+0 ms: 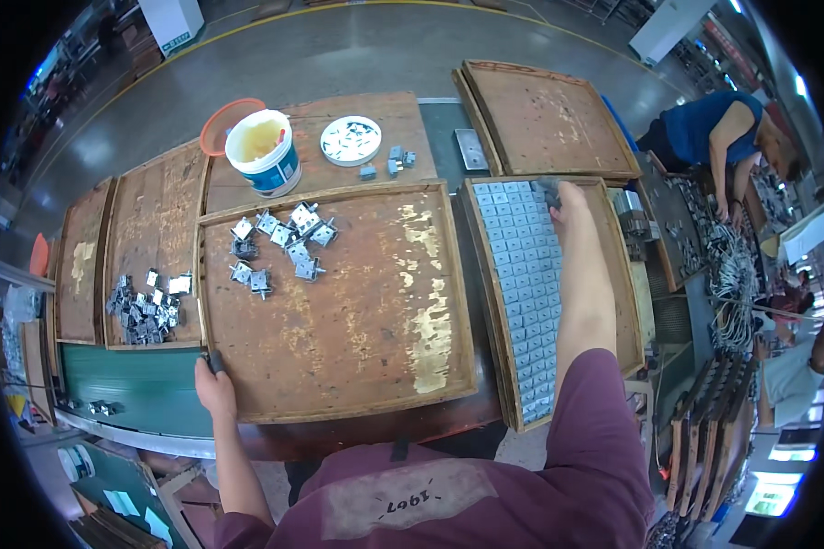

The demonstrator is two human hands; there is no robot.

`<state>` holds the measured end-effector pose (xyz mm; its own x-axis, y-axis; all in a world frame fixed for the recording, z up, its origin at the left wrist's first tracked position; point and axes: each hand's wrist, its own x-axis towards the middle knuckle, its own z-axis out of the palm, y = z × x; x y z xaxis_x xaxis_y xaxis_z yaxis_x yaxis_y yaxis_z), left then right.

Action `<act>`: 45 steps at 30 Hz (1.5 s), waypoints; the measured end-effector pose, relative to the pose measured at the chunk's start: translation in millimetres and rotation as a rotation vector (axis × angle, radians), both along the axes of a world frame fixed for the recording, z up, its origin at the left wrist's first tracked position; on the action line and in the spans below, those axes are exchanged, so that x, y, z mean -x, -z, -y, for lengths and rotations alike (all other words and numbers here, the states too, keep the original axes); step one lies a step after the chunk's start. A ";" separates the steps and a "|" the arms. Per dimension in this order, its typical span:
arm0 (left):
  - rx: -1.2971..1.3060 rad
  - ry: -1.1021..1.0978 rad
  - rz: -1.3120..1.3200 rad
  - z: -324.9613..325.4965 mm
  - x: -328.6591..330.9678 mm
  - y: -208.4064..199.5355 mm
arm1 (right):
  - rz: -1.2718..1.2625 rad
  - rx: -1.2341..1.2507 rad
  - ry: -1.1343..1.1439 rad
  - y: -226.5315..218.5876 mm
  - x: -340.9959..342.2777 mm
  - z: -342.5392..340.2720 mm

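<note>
My right hand (569,203) reaches to the far end of a wooden tray (511,384) on the right, its fingers closed round a small grey metal part (546,190). Beside it, close rows of flat grey metal parts (522,284) fill the left side of that tray. My left hand (216,389) is closed at the near left corner of the middle wooden tray (357,339). A small dark piece shows at its fingertips, too small to make out. Several loose metal bracket-like parts with pins (288,233) lie at the far left of the middle tray.
A pile of similar parts (146,306) lies in a left tray. Behind the middle tray stand a white bucket (264,156), an orange-rimmed container (218,128) and a round white dish (351,140) of small pieces. A co-worker (714,128) bends over parts at the far right.
</note>
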<state>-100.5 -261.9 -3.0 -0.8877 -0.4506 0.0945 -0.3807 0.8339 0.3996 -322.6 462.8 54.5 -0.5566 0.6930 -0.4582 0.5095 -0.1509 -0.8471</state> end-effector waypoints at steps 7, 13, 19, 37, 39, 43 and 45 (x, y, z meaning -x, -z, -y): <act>0.295 0.010 -0.201 -40.6 2.6 -37.6 | -0.162 0.244 0.121 6.1 -21.4 -38.2; -0.451 0.555 -0.310 -166.9 -9.1 -83.8 | -0.629 0.452 -0.129 -44.7 -92.4 110.2; -0.701 0.873 -0.161 -288.9 8.0 -108.8 | -0.586 0.757 -0.269 -50.3 -234.1 266.2; -0.647 1.157 -0.128 -208.4 -30.2 -97.0 | -0.471 0.097 -0.621 -23.1 -319.1 327.1; -0.568 1.103 -0.181 -188.3 5.5 -91.8 | -0.448 0.049 -0.545 -30.0 -321.6 323.7; 0.065 0.591 0.120 -134.1 103.0 -100.1 | -0.394 0.072 -0.522 -28.6 -323.9 314.1; 0.198 0.545 0.202 -110.5 128.6 -95.8 | -0.433 0.126 -0.535 -26.6 -323.2 319.0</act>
<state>-229.1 -151.4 92.8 -0.9945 0.0819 -0.0645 0.0691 0.9810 0.1813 0.6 143.8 81.1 -0.9573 0.2286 -0.1771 0.1619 -0.0835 -0.9833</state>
